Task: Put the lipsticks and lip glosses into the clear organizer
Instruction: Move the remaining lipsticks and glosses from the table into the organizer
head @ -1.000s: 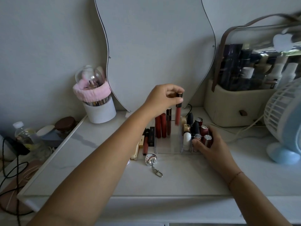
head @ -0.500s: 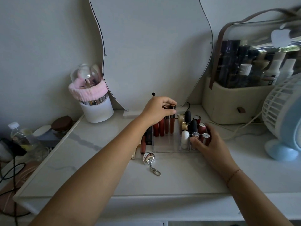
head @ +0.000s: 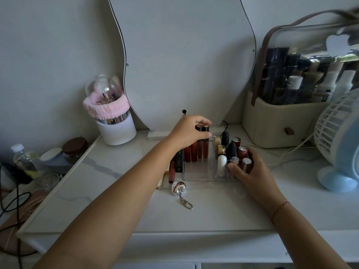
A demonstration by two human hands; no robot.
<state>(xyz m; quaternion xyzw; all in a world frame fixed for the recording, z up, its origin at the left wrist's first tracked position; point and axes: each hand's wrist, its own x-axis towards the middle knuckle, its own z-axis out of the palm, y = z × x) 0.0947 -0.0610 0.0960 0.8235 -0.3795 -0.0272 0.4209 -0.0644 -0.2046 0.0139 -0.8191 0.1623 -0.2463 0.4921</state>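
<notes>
The clear organizer point(head: 198, 174) stands mid-table. Several red and brown lip gloss tubes point(head: 196, 150) stand upright in its back left section. Black, gold, white and silver-capped lipsticks point(head: 226, 150) fill the small compartments on its right. My left hand point(head: 189, 133) rests over the tops of the gloss tubes, fingers curled around the caps of the rightmost tubes point(head: 205, 144). My right hand point(head: 246, 169) lies against the organizer's right front corner, fingertips touching it. More glosses and a boxed lipstick point(head: 174, 166) lie on the table left of the organizer.
A silver keychain point(head: 179, 191) lies in front of the organizer. A white brush cup with a pink band point(head: 114, 121) stands back left, a wavy mirror point(head: 184, 61) behind, a beige cosmetics case point(head: 281, 117) and a blue fan point(head: 342, 148) at right.
My left hand lowered the red gloss tube from above the organizer into its back row, beside the other tubes. My right hand stayed at the organizer's right side.
</notes>
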